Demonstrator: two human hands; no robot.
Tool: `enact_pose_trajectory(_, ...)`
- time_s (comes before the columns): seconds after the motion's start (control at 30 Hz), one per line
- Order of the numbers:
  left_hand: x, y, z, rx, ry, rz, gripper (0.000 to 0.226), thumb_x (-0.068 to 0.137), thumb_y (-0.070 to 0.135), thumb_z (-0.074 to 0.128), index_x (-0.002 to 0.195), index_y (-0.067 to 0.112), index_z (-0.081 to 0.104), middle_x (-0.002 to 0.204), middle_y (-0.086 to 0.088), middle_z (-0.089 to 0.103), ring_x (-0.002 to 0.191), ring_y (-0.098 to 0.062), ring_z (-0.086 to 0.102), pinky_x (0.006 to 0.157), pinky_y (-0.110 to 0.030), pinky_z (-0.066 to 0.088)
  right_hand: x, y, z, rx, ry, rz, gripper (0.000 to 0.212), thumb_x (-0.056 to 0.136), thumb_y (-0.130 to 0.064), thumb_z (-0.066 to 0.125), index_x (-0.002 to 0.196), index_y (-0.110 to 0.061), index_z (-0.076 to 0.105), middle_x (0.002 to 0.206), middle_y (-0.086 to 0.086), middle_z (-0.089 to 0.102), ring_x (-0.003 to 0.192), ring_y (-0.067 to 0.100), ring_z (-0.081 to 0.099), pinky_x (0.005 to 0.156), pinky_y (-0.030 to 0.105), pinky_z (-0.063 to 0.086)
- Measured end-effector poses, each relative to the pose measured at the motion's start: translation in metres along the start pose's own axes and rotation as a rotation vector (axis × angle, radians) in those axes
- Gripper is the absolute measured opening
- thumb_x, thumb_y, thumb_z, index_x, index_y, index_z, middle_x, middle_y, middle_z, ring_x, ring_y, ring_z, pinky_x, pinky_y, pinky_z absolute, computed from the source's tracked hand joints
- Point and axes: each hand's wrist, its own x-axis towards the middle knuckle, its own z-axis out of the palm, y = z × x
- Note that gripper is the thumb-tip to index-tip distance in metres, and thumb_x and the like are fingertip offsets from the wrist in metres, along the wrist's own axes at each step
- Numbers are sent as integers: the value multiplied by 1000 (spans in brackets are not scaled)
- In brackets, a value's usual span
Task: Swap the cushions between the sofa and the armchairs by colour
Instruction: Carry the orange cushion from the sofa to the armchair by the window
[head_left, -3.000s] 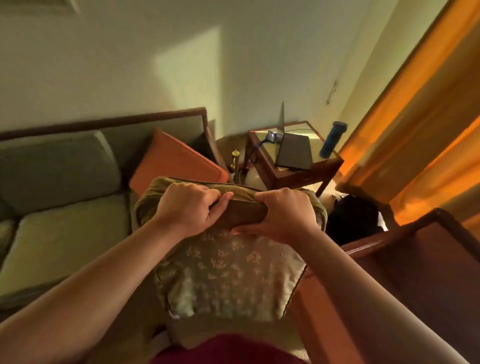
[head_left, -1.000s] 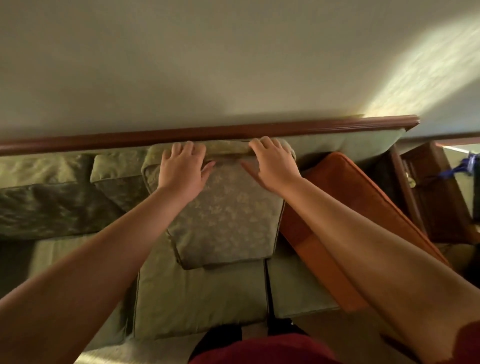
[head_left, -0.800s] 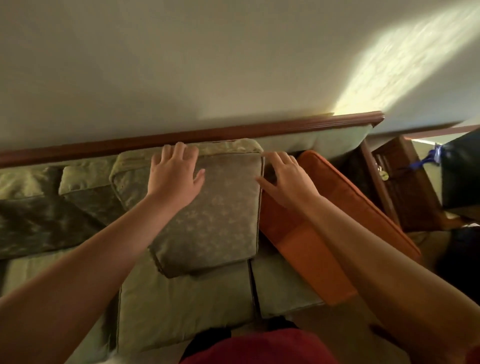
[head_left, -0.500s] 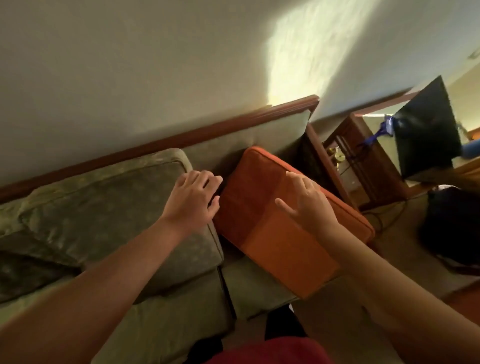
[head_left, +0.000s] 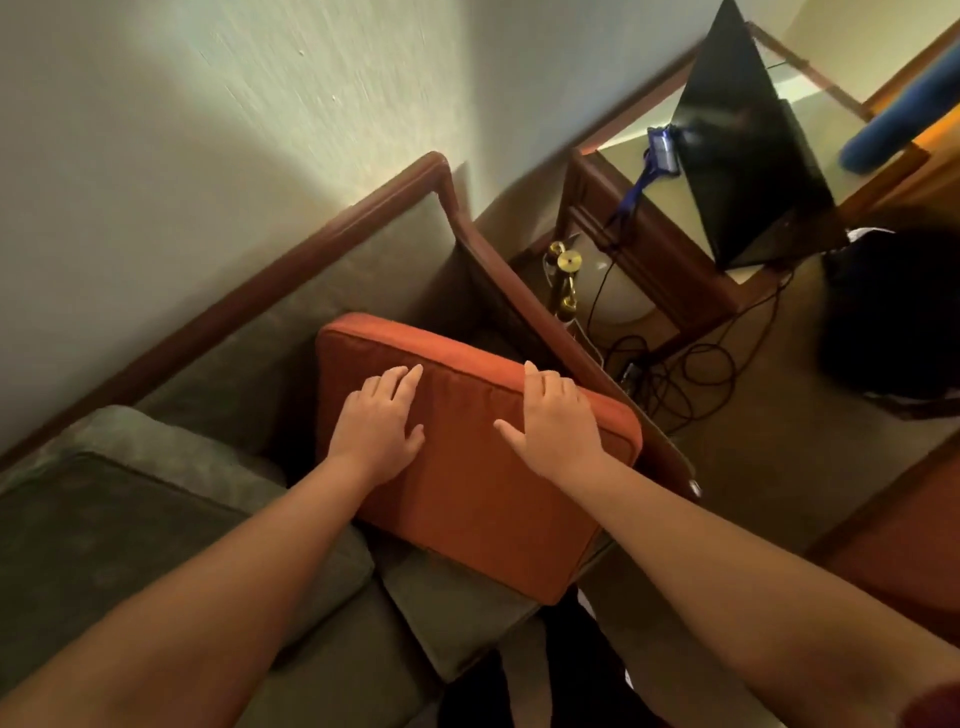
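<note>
One orange piped fabric cushion (head_left: 467, 467), leaning in the corner of the green upholstered wood-framed sofa (head_left: 363, 249); one green patterned cushion (head_left: 130, 519) beside it. Left hand (head_left: 379, 421) and right hand (head_left: 558, 421): two, each grip released, fingers flat on the orange face near its top edge. Likely light, soft, non-slip; take hold at the top edge.

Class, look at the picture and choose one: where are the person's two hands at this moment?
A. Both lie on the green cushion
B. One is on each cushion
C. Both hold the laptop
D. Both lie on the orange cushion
D: the left hand and the right hand both lie with straight fingers on the upper part of the orange cushion, which leans in the corner of the sofa.
</note>
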Motion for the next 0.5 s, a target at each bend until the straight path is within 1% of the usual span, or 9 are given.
enact_pose_trajectory(0.07,20,-1,6,23,27,25,92,80,45,72,157,13,33,153,-11,44,133,-31,46,101,-46,45,8,-7,12,-54,6,64,86,94,-67,60,150,-5,43,140,18,57,129,36,56,108,49,46)
enact_pose_trajectory(0.13,41,-7,14,43,23,62,102,74,49,76,157,11,30,156,-12,40,142,-31,38,112,-47,37,13,-10,25,-115,-14,104,85,93,-70,57,147,-5,45,142,19,55,131,38,52,111,53,42)
enact_pose_trajectory(0.2,60,-15,25,77,-36,99,114,70,55,79,159,11,23,160,-12,34,149,-30,28,121,-48,25,15,-11,36,-150,-15,127,92,89,-75,59,147,-5,45,146,20,53,136,40,49,114,56,39)
enact_pose_trajectory(0.27,74,-21,37,140,-88,140,122,66,63,79,159,9,22,161,-12,32,152,-31,22,124,-51,15,16,-12,46,-173,-2,137,104,80,-81,64,148,-5,45,148,21,52,138,41,48,114,57,38)
enact_pose_trajectory(0.3,80,-24,42,180,-79,159,121,64,67,77,157,7,26,158,-14,36,150,-32,25,124,-53,12,16,-12,51,-181,4,142,109,76,-83,67,149,-5,44,148,21,51,138,42,47,114,57,38)
enact_pose_trajectory(0.37,89,-26,51,257,-6,207,114,57,72,73,143,5,39,142,-16,49,138,-35,41,123,-57,8,19,-11,58,-184,30,153,112,70,-84,71,145,-5,45,144,20,52,134,40,49,111,54,40)
enact_pose_trajectory(0.4,93,-26,52,282,23,237,111,54,73,73,136,4,42,132,-16,52,129,-36,46,122,-57,11,22,-9,61,-189,46,156,112,67,-85,73,141,-6,46,139,19,55,128,39,52,106,51,42)
enact_pose_trajectory(0.43,97,-26,53,298,33,261,107,53,73,74,130,5,44,125,-16,53,121,-36,48,120,-54,19,25,-6,62,-195,59,153,112,64,-87,73,137,-7,48,131,17,57,120,36,54,101,48,44)
enact_pose_trajectory(0.5,101,-26,52,298,14,294,101,52,71,79,122,7,46,117,-14,54,112,-35,48,105,-49,33,29,0,62,-175,43,124,109,60,-90,72,132,-10,53,119,11,64,108,32,60,92,45,48)
